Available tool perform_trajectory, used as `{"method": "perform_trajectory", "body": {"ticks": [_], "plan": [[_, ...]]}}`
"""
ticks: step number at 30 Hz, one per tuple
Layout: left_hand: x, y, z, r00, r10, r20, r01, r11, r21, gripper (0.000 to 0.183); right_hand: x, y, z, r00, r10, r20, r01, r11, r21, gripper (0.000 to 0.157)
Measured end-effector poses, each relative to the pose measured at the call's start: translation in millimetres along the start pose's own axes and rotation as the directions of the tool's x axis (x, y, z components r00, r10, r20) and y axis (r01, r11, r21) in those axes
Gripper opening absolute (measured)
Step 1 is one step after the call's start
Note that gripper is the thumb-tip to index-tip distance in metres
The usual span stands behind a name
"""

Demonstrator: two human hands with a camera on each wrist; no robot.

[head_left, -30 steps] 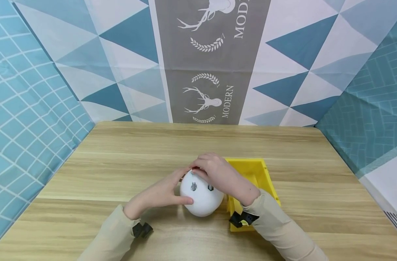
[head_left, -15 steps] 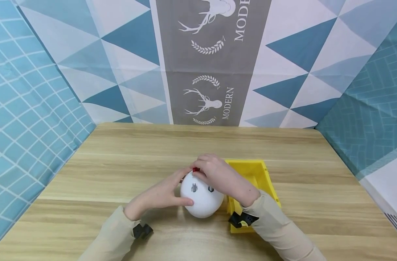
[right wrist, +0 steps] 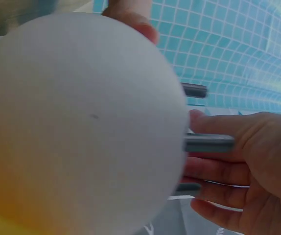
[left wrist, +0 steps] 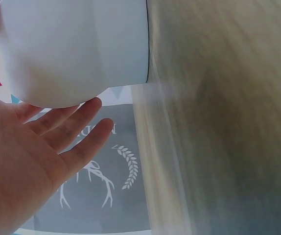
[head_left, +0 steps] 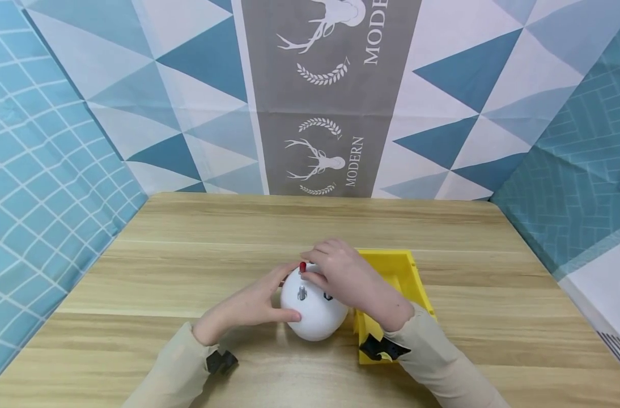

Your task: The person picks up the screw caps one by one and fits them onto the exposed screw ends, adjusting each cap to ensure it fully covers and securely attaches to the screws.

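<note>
A smooth white ball-shaped body (head_left: 315,322) stands on the table, with metal posts (right wrist: 210,143) sticking out of it. My left hand (head_left: 246,300) holds it from the left, thumb on the near side and fingers around the far side. In the left wrist view those fingertips lie along the ball's lower edge. At the ball's top, my right hand (head_left: 343,277) pinches a small red cap (head_left: 302,267) between thumb and index finger, right over a post. The right wrist view shows the right fingers behind the posts, the red cap hidden there.
A yellow plastic bin (head_left: 423,283) stands directly right of the ball, partly under the right forearm. The wooden table (head_left: 198,255) reaches back to a patterned cloth wall (head_left: 315,113). Black straps (head_left: 221,361) sit on both wrists.
My right fingers have shifted slightly on the red cap, which was mostly hidden and now shows upright between them. The left hand and the ball have stayed put.
</note>
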State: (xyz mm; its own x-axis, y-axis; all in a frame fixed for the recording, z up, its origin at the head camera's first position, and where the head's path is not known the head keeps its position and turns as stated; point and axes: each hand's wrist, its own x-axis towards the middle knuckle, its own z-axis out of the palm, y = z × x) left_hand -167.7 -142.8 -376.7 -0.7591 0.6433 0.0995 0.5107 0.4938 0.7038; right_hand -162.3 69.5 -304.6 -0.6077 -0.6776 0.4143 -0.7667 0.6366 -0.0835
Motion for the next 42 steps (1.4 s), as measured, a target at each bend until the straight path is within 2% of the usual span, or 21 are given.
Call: {"method": "perform_trajectory", "body": {"ticks": [10,16,25,42], "plan": [[-0.6,2.6,-0.5,1.000,-0.020,0.003,0.020,1.000,0.001,0.086,-10.3,3.7,-13.8,0.997,-0.022,-0.071,0.020,1.000,-0.017,0.009],[-1.1,2.4,-0.7,0.999,-0.042,0.001,0.042,0.999,0.010,0.089,-19.6,10.1,-22.1,0.997,0.014,-0.079,-0.017,0.999,-0.034,0.007],[-1.4,2.3,-0.2,0.998,-0.068,-0.001,0.068,0.997,0.022,0.092,-34.4,23.7,-31.0,0.997,0.064,-0.040,-0.067,0.995,-0.080,0.006],[-0.6,1.2,-0.4,0.999,-0.050,-0.002,0.050,0.998,0.038,0.093,-61.8,45.3,-36.0,0.980,0.190,0.055,-0.180,0.973,-0.146,0.009]]}}
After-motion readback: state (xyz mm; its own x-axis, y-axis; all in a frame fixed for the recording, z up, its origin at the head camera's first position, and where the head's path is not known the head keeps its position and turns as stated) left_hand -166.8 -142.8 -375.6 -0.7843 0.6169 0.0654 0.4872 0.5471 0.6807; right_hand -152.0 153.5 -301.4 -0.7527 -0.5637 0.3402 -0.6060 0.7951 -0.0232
